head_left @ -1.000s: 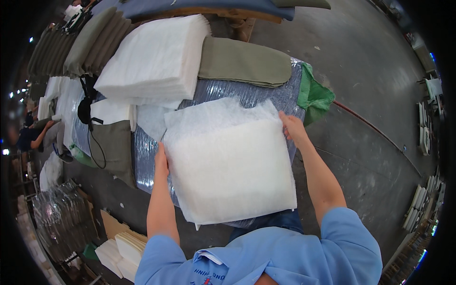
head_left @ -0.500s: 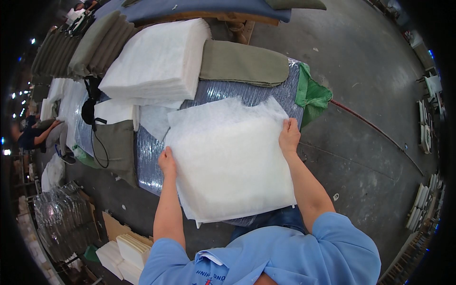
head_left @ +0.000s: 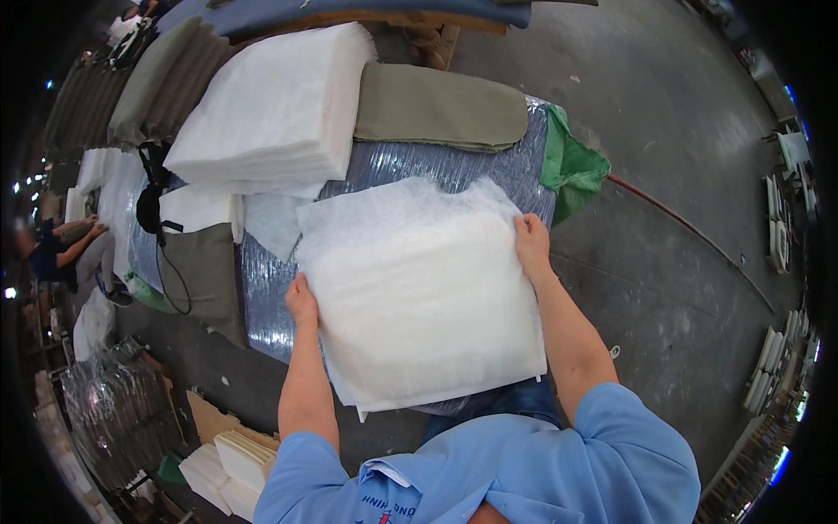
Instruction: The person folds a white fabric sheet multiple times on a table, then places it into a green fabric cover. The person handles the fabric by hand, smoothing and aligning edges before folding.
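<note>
We're apparently squaring the batting-wrapped pad, left grip and right grip pinching its sides; the next move probably needs even tension.

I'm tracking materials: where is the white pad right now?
The white pad is central in the head view, between the left hand and the right hand, nearer the person than the white stack.

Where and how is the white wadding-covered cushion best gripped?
Likely by its side edges, in their far half: left hand from the left, right hand from the right. The white wadding-covered cushion is broad, with both sides exposed, while wadding beyond its far edge looks thin and ragged.
</note>
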Motion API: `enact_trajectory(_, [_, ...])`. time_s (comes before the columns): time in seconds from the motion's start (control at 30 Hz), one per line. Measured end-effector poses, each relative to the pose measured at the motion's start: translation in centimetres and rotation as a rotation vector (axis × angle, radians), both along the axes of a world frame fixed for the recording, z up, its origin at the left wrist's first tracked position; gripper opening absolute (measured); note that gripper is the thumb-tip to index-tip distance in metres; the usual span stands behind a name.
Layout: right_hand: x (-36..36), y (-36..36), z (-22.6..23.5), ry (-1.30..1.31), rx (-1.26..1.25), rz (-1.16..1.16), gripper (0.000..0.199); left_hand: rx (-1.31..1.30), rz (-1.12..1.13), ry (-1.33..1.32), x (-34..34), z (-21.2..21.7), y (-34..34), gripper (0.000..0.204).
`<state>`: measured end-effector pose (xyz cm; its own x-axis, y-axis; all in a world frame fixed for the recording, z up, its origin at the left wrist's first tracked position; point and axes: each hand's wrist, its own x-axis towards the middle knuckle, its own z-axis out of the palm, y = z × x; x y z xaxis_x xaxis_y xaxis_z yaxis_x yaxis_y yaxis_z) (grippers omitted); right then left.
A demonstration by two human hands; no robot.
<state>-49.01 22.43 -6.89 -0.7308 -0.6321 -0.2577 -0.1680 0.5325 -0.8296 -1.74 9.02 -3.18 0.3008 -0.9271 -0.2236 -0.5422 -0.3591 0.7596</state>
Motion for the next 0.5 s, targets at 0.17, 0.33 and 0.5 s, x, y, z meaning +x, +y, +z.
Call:
enact_trajectory(0.17, [-0.4, 0.2, -1.3, -0.142, -0.026, -0.033, 0.023, 0.053, -0.009, -0.024, 0.1, -0.9, -0.1, 0.052])
enact_trajectory(0.33, [-0.3, 0.0, -1.1, -0.200, -0.011, 0.002, 0.021, 0.086, -0.079, -0.100, 0.0, -0.7, -0.5, 0.056])
enact_trajectory(0.5, [-0.6, 0.7, 1.9, -0.578, -0.121, -0.129, 0.032, 0.138, 0.183, 0.261, 0.6, 0.7, 0.5, 0.064])
